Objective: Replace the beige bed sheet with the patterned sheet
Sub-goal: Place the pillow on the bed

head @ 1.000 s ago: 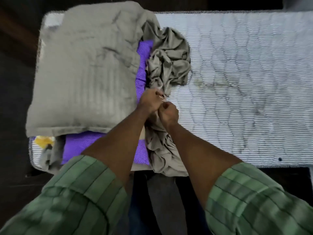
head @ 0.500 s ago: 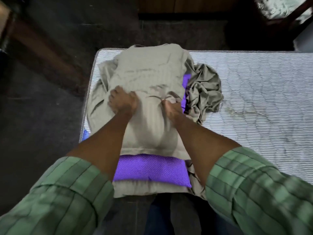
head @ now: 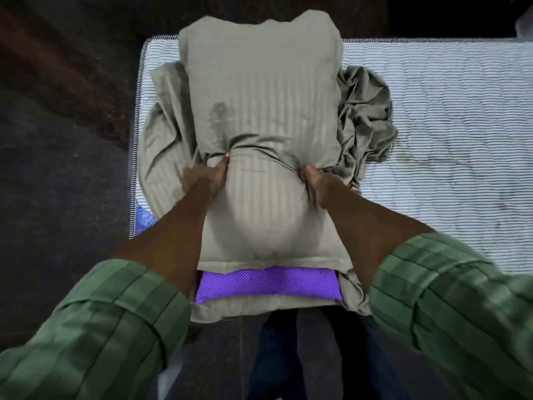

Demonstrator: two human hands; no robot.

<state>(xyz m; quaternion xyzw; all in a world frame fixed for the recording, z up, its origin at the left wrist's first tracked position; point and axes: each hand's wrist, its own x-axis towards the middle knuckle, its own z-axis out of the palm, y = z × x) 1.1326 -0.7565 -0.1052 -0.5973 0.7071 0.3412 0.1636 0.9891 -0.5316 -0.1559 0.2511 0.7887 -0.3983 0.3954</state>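
Observation:
A beige striped pillow [head: 259, 90] lies on top of a pile at the left end of the bare striped mattress [head: 450, 111]. My left hand [head: 204, 177] grips a fold of its cover on the left side. My right hand [head: 317, 183] grips a bunched fold on the right side. The crumpled beige bed sheet [head: 363, 116] is heaped to the right of the pillow, and more of it spreads under the pillow on the left [head: 161, 151]. A purple dotted pillow [head: 268, 284] lies under the beige pillow at the near edge. No patterned sheet can be made out.
The mattress runs bare to the right, with faint stains near its middle [head: 418, 160]. Dark floor [head: 63, 168] lies to the left and beyond the bed. A bit of blue-purple cloth [head: 142, 220] shows at the mattress's left corner. My legs stand against the near edge.
My hands left the crumpled sheet, moved onto the beige pillow and closed on its cover. The view now sits closer over the pile, and the pillow's far end has risen.

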